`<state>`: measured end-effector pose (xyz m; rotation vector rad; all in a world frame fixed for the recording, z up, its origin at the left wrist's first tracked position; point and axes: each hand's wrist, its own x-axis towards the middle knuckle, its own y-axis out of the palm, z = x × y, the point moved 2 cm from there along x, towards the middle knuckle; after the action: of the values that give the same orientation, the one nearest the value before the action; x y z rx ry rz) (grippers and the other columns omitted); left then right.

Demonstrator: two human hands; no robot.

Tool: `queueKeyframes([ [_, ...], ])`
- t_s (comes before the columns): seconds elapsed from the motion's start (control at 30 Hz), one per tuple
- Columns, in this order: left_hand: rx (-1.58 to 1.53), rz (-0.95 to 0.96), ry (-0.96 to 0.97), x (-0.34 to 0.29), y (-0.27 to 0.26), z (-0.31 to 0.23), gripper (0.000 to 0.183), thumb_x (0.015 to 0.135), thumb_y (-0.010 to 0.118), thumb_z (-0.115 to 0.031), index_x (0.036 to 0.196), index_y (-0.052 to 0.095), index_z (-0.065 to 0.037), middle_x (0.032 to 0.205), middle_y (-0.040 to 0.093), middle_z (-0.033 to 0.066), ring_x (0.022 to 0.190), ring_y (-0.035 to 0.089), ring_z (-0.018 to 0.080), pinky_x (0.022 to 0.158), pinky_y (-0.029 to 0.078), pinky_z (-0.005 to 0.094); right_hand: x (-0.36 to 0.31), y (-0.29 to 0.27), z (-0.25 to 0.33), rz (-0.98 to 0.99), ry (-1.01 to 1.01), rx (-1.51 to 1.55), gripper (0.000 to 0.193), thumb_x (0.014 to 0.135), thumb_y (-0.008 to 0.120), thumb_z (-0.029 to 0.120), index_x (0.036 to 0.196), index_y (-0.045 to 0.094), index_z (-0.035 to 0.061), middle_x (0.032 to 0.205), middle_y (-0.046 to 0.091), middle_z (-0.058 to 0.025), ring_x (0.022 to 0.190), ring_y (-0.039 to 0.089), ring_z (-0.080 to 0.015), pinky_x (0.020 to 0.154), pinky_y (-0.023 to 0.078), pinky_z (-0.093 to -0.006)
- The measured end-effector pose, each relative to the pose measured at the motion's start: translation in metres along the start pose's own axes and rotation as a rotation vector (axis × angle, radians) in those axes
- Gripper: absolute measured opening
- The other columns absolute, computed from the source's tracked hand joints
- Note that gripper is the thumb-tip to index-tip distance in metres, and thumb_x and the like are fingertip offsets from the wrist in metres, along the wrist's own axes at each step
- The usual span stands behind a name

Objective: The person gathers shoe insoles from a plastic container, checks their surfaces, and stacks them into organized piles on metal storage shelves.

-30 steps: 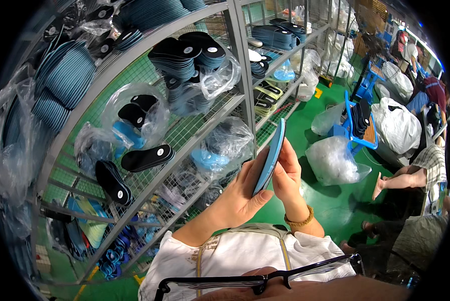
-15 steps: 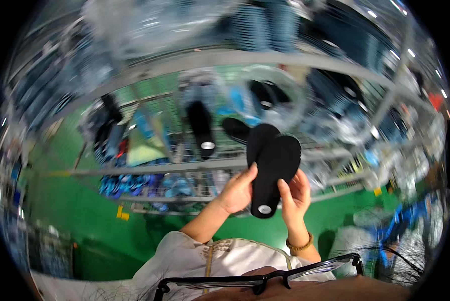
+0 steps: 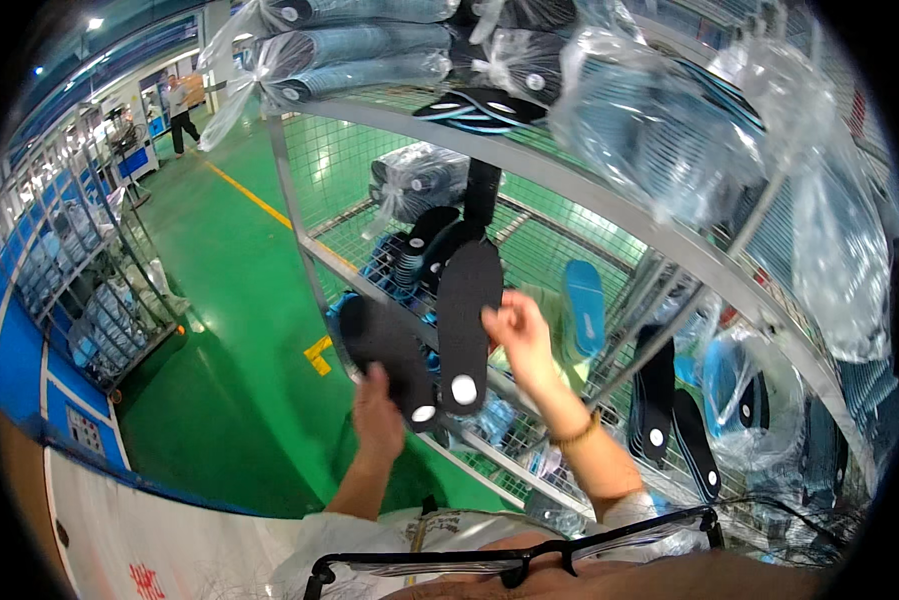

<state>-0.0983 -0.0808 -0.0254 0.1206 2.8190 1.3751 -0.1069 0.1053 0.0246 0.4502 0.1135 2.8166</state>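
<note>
My left hand [image 3: 377, 420] is closed on the edge of a black insole [image 3: 389, 350], which is slightly blurred and leans to the left. Around the side of a second black insole [image 3: 469, 310] the fingers of my right hand [image 3: 524, 345] are bent, holding it upright. The two insoles are side by side, toes up, each with a white round label at the heel. Behind them, on the wire shelf, sit several more black insoles [image 3: 439, 235] with blue undersides. A blue insole [image 3: 582, 305] lies on pale green material to the right.
A grey metal rack [image 3: 589, 190] spans the view, with plastic-bagged insoles [image 3: 649, 130] on its upper shelf. Loose black insoles [image 3: 654, 395] and more bags stand at the right. On the far left is a wire cart [image 3: 119, 290]. Another person [image 3: 181, 115] stands far back on the green floor.
My view has swung left along the rack, bringing the aisle and cart into sight. The insoles, overlapped and fanned before, are now apart, one in each hand.
</note>
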Motion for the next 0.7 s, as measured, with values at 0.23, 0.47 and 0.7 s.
queueKeyframes([
  [0.23,0.251,-0.412,0.316,0.013,-0.122,-0.043,0.037,0.084,0.04,-0.016,0.116,0.036,0.003,0.107,0.046,0.013,0.097,0.045,0.0226,0.088,0.033,0.0318,0.222,0.046,-0.073,-0.088,0.203,-0.056,0.018,0.071,0.056,0.006,0.083,0.047,-0.004,0.067,0.053,-0.008,0.052,0.053,-0.015,0.047,0.047,-0.0261],
  [0.47,0.101,-0.248,0.32,0.009,-0.116,-0.088,0.037,0.083,0.042,-0.013,0.117,0.035,-0.002,0.11,0.044,0.0089,0.097,0.045,0.0209,0.083,0.036,0.0321,0.275,0.044,-0.098,-0.288,-0.03,-0.872,0.056,0.063,0.056,0.014,0.111,0.036,-0.006,0.107,0.043,-0.0245,0.101,0.043,-0.0325,0.08,0.038,-0.0378],
  [0.7,0.862,0.323,0.857,0.102,0.107,-0.163,0.046,0.076,0.046,-0.001,0.12,0.031,0.004,0.113,0.044,0.0137,0.103,0.044,0.0204,0.089,0.033,0.0306,0.11,0.008,0.002,-0.059,-0.438,-0.519,0.035,0.068,0.059,0.011,0.099,0.047,0.0004,0.092,0.051,-0.0129,0.079,0.051,-0.0208,0.066,0.043,-0.0307],
])
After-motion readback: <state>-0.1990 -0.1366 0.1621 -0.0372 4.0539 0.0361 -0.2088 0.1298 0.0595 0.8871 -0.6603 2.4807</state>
